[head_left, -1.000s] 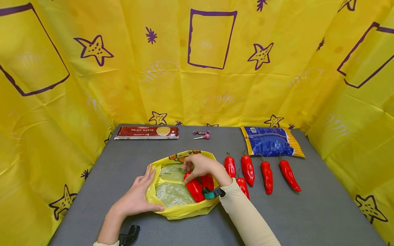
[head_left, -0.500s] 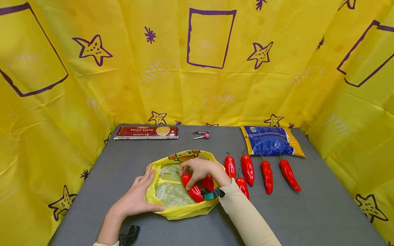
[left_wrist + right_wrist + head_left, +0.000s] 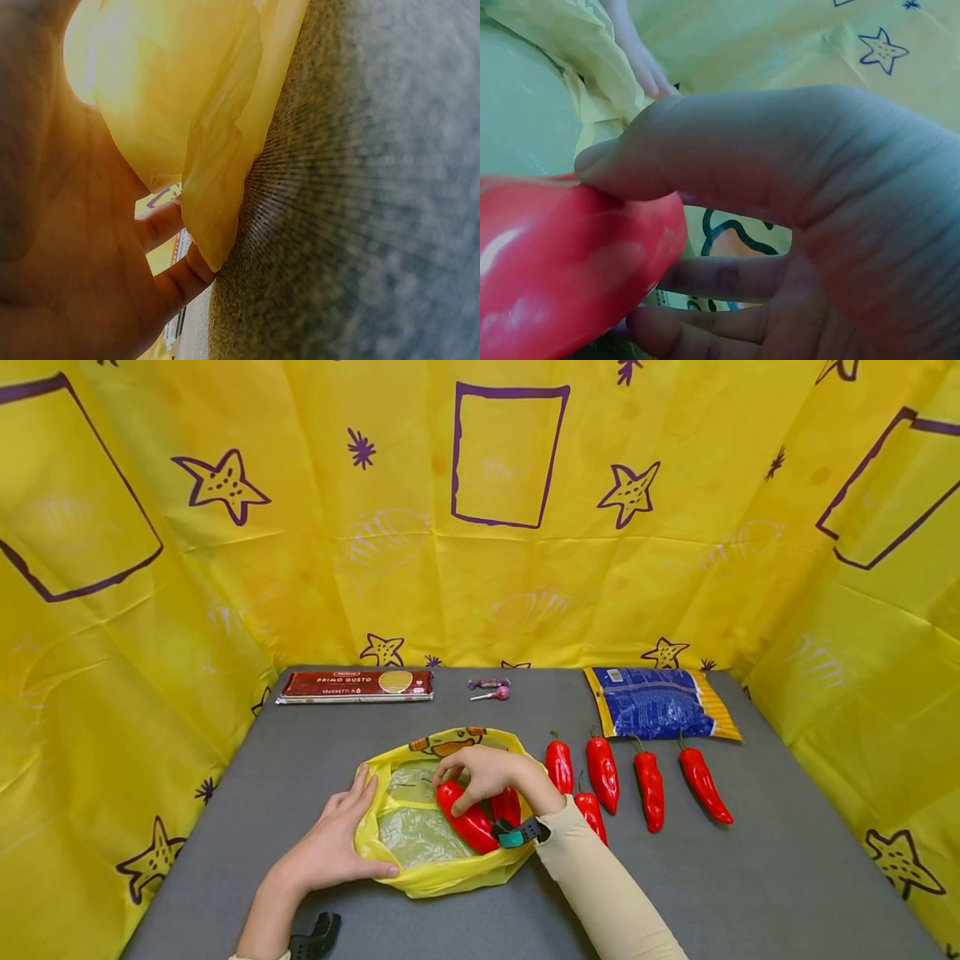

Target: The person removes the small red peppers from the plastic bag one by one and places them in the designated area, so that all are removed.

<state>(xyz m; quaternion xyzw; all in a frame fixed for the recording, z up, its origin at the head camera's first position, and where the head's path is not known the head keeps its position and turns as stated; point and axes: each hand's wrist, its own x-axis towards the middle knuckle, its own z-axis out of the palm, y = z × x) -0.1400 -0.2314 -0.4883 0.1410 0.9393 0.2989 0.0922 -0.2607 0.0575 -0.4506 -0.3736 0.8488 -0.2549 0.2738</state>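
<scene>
A yellow plastic bag [image 3: 442, 883] lies on the grey table with its mouth spread wide. Inside it, my right hand [image 3: 491, 775] pinches a red pepper [image 3: 467, 820] near its upper end, between thumb and fingers. The right wrist view shows the thumb pressed on this glossy pepper [image 3: 562, 255], fingers on its far side. Another red pepper [image 3: 506, 807] lies beside it in the bag, partly covered by my right hand. My left hand [image 3: 333, 839] rests along the bag's left side, fingers spread and fairly straight, thumb at the front rim. The left wrist view shows bag plastic [image 3: 214, 165] against those fingers.
Right of the bag lie several red peppers [image 3: 649, 792], one partly behind my right sleeve. A blue and yellow packet [image 3: 652, 703] is behind them. At the back are a spaghetti pack [image 3: 355, 686], a wrapped candy [image 3: 489, 683] and a lollipop [image 3: 501, 692]. Yellow cloth [image 3: 480, 593] encloses the table.
My right hand has moved slightly left within the bag, and the upper end of the gripped pepper has shifted left with it. My left hand has stayed at the bag's side.
</scene>
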